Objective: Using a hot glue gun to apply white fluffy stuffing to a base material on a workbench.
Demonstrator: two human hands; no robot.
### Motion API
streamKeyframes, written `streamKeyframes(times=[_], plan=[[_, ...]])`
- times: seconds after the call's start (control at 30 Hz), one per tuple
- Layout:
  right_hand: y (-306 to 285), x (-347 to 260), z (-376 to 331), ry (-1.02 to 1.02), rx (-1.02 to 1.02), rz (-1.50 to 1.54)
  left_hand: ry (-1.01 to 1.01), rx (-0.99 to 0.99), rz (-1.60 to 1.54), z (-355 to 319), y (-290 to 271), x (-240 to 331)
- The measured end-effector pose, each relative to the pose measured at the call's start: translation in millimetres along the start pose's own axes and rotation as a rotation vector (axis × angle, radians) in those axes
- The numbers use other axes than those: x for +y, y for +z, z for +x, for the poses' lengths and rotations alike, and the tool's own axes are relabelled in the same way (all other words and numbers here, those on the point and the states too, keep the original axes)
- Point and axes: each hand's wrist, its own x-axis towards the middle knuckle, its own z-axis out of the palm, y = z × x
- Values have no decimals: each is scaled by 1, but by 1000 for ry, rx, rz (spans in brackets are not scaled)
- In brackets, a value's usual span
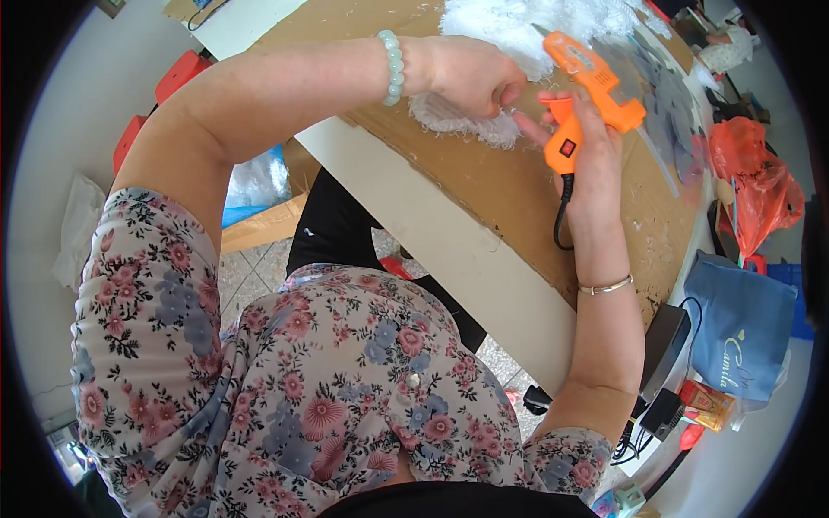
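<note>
In my right hand (596,142) is an orange hot glue gun (596,91), its nozzle tilted up toward the far left and its black cord hanging by the wrist. My fingers wrap its handle around the trigger. My left hand (475,78) is closed, thumb and fingers pressed together, just left of the glue gun. What those fingertips hold, if anything, is hidden. Directly under the left hand lies a small white fluffy piece (471,128) on the brown cardboard (509,190). A fingertip of the right hand comes close to its right edge.
Beyond my hands, a heap of white fluffy material (501,22) spreads over the cardboard. Grey pieces and clear plastic (669,112) lie to the right. A red plastic bag (751,168), a blue bag (743,319) and a black box (665,350) line the table's right side.
</note>
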Motion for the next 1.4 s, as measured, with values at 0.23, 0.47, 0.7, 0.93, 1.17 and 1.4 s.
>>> streamKeyframes(times=[0.23,0.47,0.7,0.93,1.17,1.4], plan=[[-11,-4,5,-82,128,22,-26,8,-328,-3,-8,-18],[-10,15,1,10,58,-7,-120,74,-676,-3,7,-73],[-7,18,-3,25,11,-80,-164,398,-335,-14,-3,-83],[-12,19,-1,30,-23,-84,-257,211,-228,-21,13,-73],[-13,20,-1,30,-30,-103,-145,177,174,-18,13,-40],[-15,23,-2,24,-21,-100,-161,134,134,-19,17,-34]])
